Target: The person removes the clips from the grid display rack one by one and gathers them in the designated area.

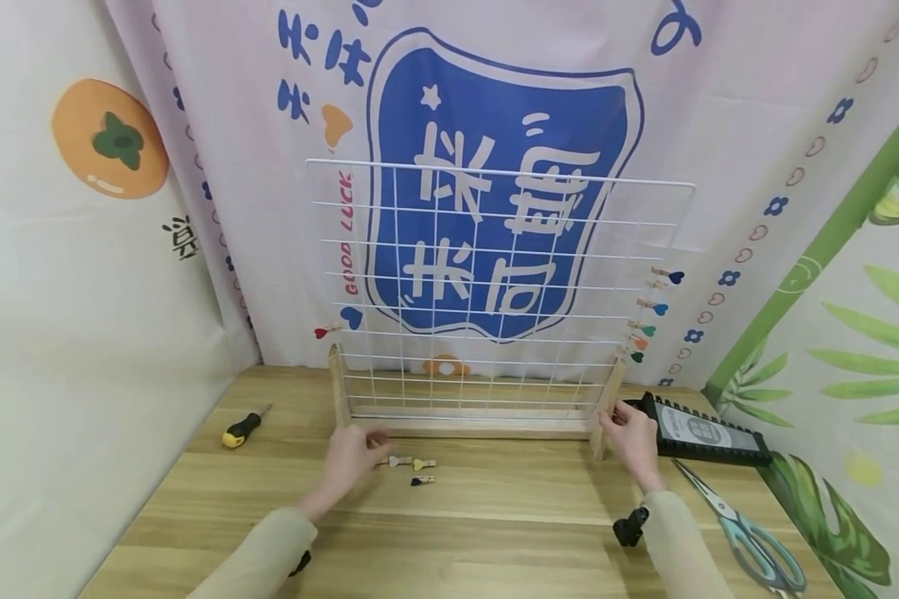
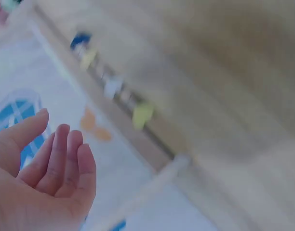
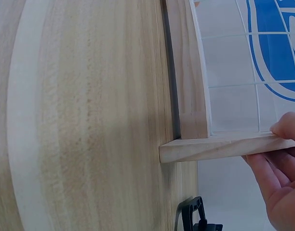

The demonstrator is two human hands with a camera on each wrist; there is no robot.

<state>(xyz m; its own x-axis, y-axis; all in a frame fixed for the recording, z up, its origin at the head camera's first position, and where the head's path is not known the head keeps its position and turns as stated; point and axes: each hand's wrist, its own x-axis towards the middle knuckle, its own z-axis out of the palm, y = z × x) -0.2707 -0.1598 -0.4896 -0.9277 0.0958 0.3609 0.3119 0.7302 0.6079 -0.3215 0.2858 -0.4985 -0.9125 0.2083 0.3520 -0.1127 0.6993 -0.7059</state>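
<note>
A white wire grid (image 1: 487, 291) stands upright in a wooden stand (image 1: 479, 428). My right hand (image 1: 633, 437) grips the stand's right side post (image 3: 224, 147), thumb on one face and fingers on the other. Near the stand's left foot is my left hand (image 1: 352, 457), its palm empty and fingers loosely bent in the left wrist view. Beside it on the table lie small heart clothespins: a white one (image 1: 399, 461), a yellow one (image 1: 424, 464) and a dark blue one (image 1: 423, 481). The left wrist view shows another yellow heart (image 2: 143, 115), blurred.
Several heart clips (image 1: 648, 331) hang on the grid's right edge, a red one (image 1: 320, 333) on its left. A yellow-black screwdriver (image 1: 243, 428) lies at left. At right are a black case (image 1: 707, 433) and scissors (image 1: 749, 537). A printed curtain (image 1: 494, 116) hangs behind.
</note>
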